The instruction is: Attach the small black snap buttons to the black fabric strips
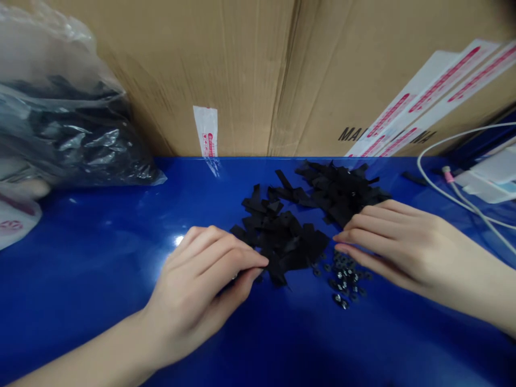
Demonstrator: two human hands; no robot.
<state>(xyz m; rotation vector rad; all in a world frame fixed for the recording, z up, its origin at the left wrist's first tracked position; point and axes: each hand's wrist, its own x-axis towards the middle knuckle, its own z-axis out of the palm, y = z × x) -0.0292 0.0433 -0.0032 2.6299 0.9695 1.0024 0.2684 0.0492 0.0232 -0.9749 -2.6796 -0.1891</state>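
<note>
My left hand (205, 277) is closed, with thumb and forefinger pinched together at the left edge of a heap of short black fabric strips (288, 239). A tiny shiny spot shows between its fingers, too small to name. Over to the right, my right hand (397, 242) has its thumb and fingertips pressed together; whether anything sits in them cannot be made out. Just below those fingertips lies a cluster of small dark round parts with shiny metal centres (345, 279). A second heap of black strips (338, 185) spreads behind, partly covered by my right hand.
Cardboard boxes (201, 59) stand along the back of the blue table (100, 279). At the left slumps a clear plastic bag of black pieces (88, 137), beside a white bag (16, 215). A white cable (427, 177) and a white plastic container (489, 174) are on the right.
</note>
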